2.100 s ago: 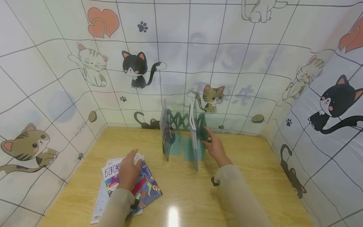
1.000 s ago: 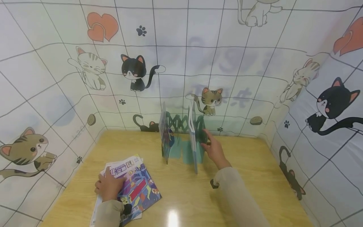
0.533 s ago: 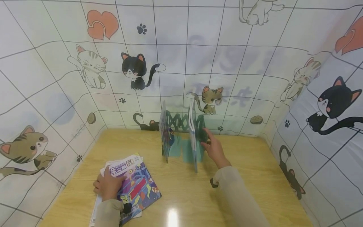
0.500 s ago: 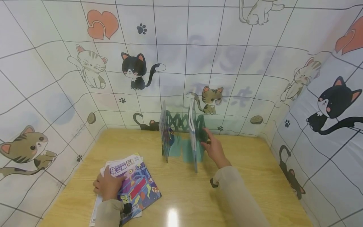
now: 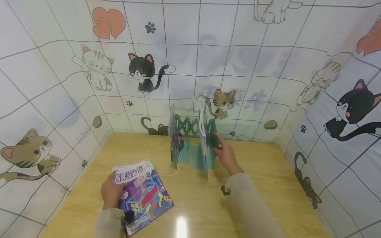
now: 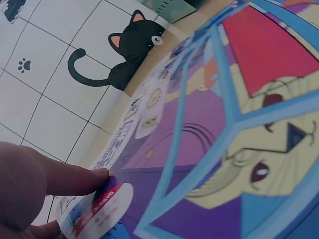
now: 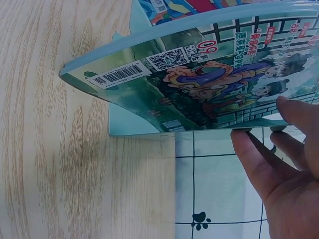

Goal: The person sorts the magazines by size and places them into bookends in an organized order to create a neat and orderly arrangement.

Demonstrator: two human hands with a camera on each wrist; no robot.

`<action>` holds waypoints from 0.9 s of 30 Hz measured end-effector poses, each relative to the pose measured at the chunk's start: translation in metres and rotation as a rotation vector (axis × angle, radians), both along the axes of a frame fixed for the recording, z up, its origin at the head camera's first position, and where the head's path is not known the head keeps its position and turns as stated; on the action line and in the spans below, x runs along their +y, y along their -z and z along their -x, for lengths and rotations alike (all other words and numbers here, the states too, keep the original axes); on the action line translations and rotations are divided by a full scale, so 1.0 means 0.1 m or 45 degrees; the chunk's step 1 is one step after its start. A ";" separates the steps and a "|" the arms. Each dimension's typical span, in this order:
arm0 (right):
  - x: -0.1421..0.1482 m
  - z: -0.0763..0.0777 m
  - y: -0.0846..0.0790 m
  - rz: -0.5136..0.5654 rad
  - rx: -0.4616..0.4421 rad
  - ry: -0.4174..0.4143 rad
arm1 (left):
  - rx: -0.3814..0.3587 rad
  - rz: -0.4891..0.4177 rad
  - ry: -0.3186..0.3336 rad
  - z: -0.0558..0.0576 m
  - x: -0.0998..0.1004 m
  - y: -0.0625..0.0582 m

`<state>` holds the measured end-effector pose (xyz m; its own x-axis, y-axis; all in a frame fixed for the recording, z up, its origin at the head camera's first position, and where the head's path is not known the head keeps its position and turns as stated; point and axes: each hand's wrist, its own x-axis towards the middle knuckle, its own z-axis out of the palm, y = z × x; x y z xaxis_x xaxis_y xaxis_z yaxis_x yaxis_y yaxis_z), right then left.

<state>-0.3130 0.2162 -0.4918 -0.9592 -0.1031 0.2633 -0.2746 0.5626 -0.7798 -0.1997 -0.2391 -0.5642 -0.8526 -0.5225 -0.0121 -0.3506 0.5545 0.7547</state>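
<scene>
**Magazine (image 5: 147, 190) gripped, bookstand (image 5: 197, 157) steadied**

At the tabletop's (image 5: 253, 198) left, the magazine is pinched at one edge by the left hand (image 5: 112, 190), thumb on its cover, presumably for control. The bookstand's right end is held by the right hand's (image 5: 227, 157) half-curled fingers, apparently so the upright magazines (image 5: 203, 142) are kept steady.

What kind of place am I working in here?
Probably a small indoor desk nook or booth: a wood-grain table, cat-print walls close around it, and a green bookrack with upright magazines.
</scene>
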 end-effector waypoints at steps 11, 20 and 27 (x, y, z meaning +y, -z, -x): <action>0.02 -0.01 -0.03 -0.042 -0.032 0.020 | -0.089 -0.254 0.098 0.02 -0.11 -0.17; 0.02 -0.01 -0.05 -0.027 -0.048 0.011 | -0.102 -0.333 0.291 0.02 -0.19 -0.36; 0.01 -0.01 -0.04 -0.033 -0.041 0.007 | -0.063 -0.430 0.371 0.01 -0.14 -0.51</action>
<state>-0.3118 0.2169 -0.4876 -0.9676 -0.1041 0.2299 -0.2466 0.5840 -0.7734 -0.2009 -0.2535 -0.5135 -0.9578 -0.2200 -0.1851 -0.2562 0.3608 0.8968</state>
